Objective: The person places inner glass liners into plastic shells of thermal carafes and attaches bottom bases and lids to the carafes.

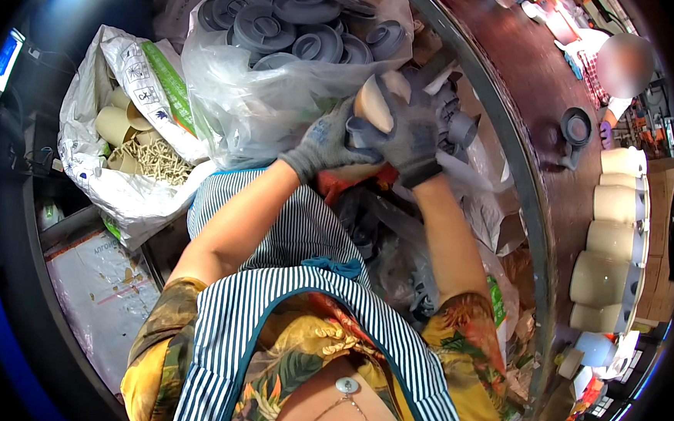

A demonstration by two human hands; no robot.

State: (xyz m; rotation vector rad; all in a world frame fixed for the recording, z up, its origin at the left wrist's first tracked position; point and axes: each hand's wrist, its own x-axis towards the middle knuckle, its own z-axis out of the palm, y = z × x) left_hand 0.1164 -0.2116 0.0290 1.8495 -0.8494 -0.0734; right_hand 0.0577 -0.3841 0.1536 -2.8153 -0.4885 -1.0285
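My left hand [327, 143] and my right hand [409, 135], both in grey work gloves, are closed around a cream-coloured plastic container [374, 106] in front of me. A small grey plastic piece [363, 132] shows between the hands, against the container. My fingers cover much of both, so how they join cannot be made out. Just beyond the hands, a clear plastic bag [232, 100] is heaped with round grey plastic lids [318, 44]. Beside my right hand are more grey plastic parts [461, 128], partly in clear plastic.
At left, a white sack [87, 130] holds cream cups [116, 126] and small cream pegs [153, 161]. On the brown table [526, 79] at right stand a grey part [576, 129] and a row of cream containers [601, 279]. A dark metal edge [505, 105] separates us. A co-worker's gloved hand [605, 134] is beyond.
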